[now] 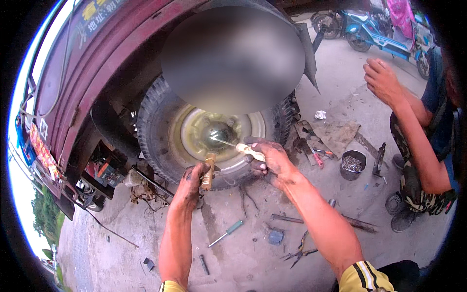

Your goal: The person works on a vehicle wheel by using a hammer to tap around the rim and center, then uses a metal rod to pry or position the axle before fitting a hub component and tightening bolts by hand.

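Observation:
My left hand (pixel 191 186) is closed round a short brownish-gold cylindrical bar (pixel 208 170), held upright in front of the tyre. The bar's exact kind cannot be made out. In my right hand (pixel 272 160) is a screwdriver with a pale handle (pixel 249 151). Its thin shaft points left and up, with the tip at or close to the shiny domed hub centre (pixel 217 135). Whether the tip touches is unclear. The hub sits in a yellowish wheel rim (pixel 181 130) inside a black truck tyre (pixel 154 125). A blurred oval hides the upper wheel.
A green-handled screwdriver (pixel 226 233), pliers (pixel 299 252) and metal bars (pixel 287 218) lie on the concrete. A bucket of small metal parts (pixel 352 164) stands to the right. Beyond it is another person with a raised hand (pixel 383 80). The maroon truck body (pixel 92 63) rises left; a blue scooter (pixel 377 39) stands behind.

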Demonstrator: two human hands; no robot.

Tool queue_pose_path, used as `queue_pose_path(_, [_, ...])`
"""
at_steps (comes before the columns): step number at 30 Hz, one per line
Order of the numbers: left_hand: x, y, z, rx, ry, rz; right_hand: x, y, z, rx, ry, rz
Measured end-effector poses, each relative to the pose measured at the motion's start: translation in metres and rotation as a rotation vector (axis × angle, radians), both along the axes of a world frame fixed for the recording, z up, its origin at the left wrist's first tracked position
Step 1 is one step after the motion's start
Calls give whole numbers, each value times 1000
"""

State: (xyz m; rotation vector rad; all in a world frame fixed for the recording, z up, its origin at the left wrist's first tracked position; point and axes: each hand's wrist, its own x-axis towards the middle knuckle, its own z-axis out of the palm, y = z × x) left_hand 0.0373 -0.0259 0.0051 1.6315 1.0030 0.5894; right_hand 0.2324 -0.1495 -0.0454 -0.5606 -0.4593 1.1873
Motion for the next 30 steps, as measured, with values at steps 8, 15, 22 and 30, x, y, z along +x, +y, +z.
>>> queue_pose_path(8, [-11,-1,1,0,15,-25,-38,7,36,-157,-471,-258])
queue_pose_path(15, [-4,1,0,-16,45,-9,-32,8,-10,-152,-926,-500])
queue_pose_path(22, [7,14,-11,47,60,-24,-21,-5,-20,-138,-1003,-533])
queue_pose_path(30, [-4,21,-20,-38,32,54,-54,2,22,-212,-1229,-591])
